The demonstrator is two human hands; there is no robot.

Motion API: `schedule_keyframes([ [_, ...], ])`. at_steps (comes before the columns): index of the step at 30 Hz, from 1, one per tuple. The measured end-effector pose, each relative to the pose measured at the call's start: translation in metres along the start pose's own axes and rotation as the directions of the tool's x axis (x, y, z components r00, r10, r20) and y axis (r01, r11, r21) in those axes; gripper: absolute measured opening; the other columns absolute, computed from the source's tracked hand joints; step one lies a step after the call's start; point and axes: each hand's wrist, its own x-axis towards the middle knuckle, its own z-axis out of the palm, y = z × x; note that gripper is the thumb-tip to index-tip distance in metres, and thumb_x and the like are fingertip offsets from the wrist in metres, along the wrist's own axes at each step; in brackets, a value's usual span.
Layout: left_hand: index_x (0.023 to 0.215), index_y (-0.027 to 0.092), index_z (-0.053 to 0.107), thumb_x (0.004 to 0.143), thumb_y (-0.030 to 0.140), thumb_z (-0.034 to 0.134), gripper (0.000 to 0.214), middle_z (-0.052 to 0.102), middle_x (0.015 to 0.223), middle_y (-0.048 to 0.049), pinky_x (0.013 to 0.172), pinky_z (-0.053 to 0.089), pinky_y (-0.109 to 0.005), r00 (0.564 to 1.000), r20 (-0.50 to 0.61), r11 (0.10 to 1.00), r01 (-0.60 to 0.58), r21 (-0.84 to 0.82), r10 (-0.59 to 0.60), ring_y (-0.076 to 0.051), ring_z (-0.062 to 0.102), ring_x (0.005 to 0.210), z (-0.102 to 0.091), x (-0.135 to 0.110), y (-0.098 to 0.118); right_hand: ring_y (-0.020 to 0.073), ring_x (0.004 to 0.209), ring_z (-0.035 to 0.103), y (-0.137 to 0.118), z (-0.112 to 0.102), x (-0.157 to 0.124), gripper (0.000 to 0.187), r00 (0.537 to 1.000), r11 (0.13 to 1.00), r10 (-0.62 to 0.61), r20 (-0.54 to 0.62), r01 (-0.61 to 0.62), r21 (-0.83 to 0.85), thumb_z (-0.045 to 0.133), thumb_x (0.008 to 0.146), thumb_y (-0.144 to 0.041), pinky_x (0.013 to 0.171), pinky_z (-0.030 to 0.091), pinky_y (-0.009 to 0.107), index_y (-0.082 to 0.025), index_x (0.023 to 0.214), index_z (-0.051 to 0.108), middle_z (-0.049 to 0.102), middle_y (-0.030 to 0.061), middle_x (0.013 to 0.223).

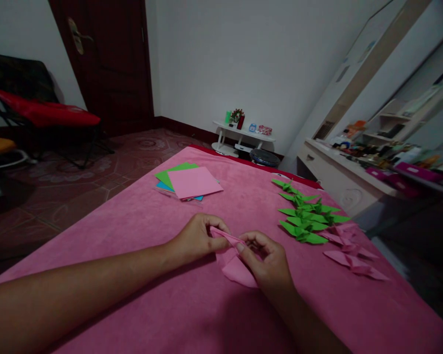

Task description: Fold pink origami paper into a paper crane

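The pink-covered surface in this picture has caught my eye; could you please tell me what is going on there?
A person holds a partly folded piece of pink paper above the pink cover, pinching its upper edge with the left hand and the right hand. To the right lie bird-like folded green shapes, with similar pink shapes beside them. Ahead and to the left is a loose stack of coloured sheets, a pink one on top.

No text, label, brand, number or sign can be read anywhere in view.
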Motion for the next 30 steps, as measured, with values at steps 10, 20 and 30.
schedule_keyframes([
  [10, 0.071, 0.009, 0.067, 0.066, 0.023, 0.066, 0.015, 0.06, 0.061, -0.0019, 0.051, 0.037, -0.019, 0.999, -0.035, 0.999, 0.02, -0.028, -0.021, -0.009, 0.05, 0.056, 0.001, -0.001, 0.004, 0.0113, 0.055, 0.05, -0.005, -0.002, 0.001, 0.015, 0.997, 0.995, 0.078, 0.009, -0.078, 0.061, 0.065, 0.071, -0.03, 0.05, 0.04, 0.021, -0.015, 0.072, 0.063, 0.056, 0.0004, 0.06],
  [20, 0.095, 0.012, 0.062, 0.067, 0.028, 0.072, 0.034, 0.056, 0.064, 0.0024, 0.051, 0.034, -0.017, 0.987, -0.154, 0.948, 0.002, -0.319, -0.054, -0.004, 0.047, 0.052, 0.0, 0.001, 0.001, 0.008, 0.049, 0.042, -0.009, -0.004, 0.003, 0.022, 0.966, 0.919, 0.257, 0.005, -0.246, 0.308, 0.07, 0.066, -0.033, 0.046, 0.032, 0.02, -0.014, 0.067, 0.06, 0.052, -0.0021, 0.056],
  [30, 0.11, 0.015, 0.056, 0.081, 0.029, 0.057, 0.032, 0.056, 0.06, 0.0029, 0.053, 0.044, -0.021, 0.994, -0.107, 0.926, -0.057, -0.374, 0.018, -0.008, 0.053, 0.051, 0.002, -0.003, 0.011, 0.0056, 0.045, 0.039, -0.006, -0.004, 0.006, 0.019, 0.926, 0.745, 0.365, 0.098, -0.354, 0.566, 0.072, 0.06, -0.024, 0.044, 0.03, 0.017, -0.014, 0.057, 0.056, 0.047, -0.0044, 0.049],
])
